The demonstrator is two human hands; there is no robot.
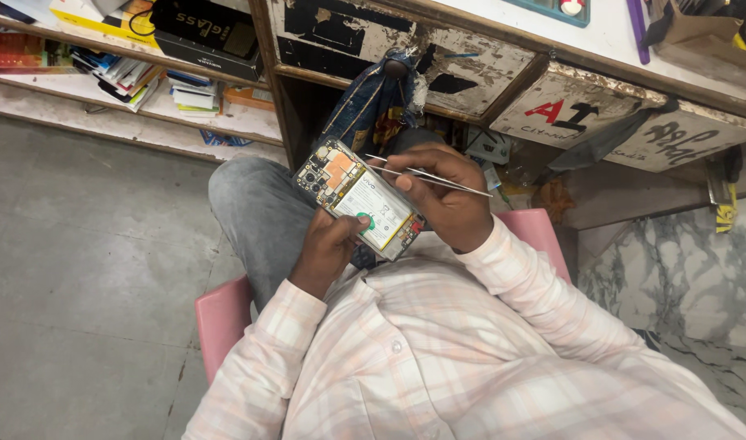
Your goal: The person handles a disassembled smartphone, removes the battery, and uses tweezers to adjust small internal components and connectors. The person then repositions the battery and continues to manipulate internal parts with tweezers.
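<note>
In two hands [324, 248] [442, 195]: one opened phone [358, 200], one tweezers [430, 177].

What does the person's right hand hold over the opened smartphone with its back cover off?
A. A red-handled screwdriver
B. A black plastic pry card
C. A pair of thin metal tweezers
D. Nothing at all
C: the right hand grips thin metal tweezers with their tips at the upper part of the opened smartphone, which the left hand supports from below.
</note>
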